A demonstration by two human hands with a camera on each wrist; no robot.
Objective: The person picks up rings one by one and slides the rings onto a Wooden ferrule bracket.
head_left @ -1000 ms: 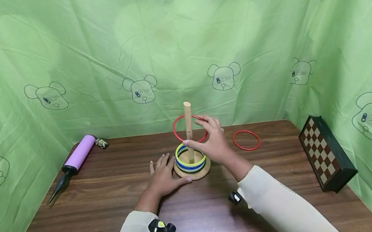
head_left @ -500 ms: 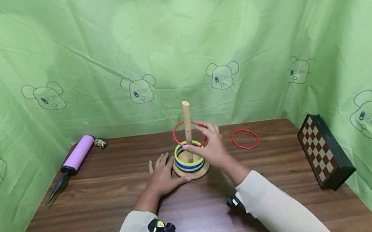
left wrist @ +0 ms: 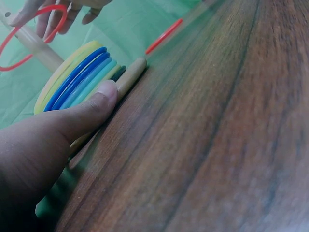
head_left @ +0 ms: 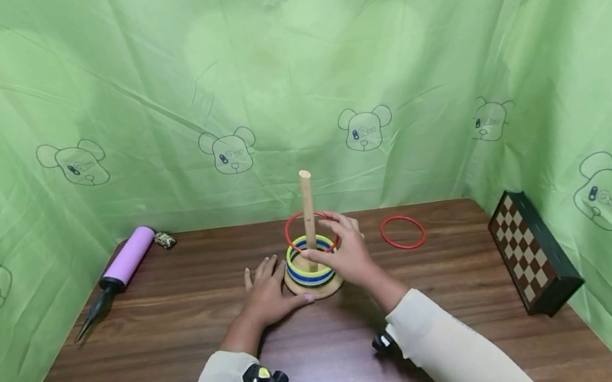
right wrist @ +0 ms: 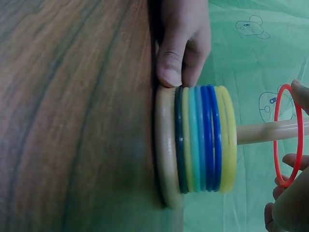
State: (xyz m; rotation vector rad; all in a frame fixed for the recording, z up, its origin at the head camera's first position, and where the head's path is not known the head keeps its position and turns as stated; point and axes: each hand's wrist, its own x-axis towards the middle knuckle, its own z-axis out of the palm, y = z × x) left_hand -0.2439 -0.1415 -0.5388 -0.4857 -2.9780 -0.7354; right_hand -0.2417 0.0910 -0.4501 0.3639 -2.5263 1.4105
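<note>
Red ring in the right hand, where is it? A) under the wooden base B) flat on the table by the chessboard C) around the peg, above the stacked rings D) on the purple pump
C: the right hand holds the red ring encircling the wooden peg, clear above the stacked rings.

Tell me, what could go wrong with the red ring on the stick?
The right hand holds the red ring tilted around the peg, above the stacked rings; it might catch on the peg and sit crooked. The left hand only touches the wooden base with its thumb, so a bump could shift it.
</note>
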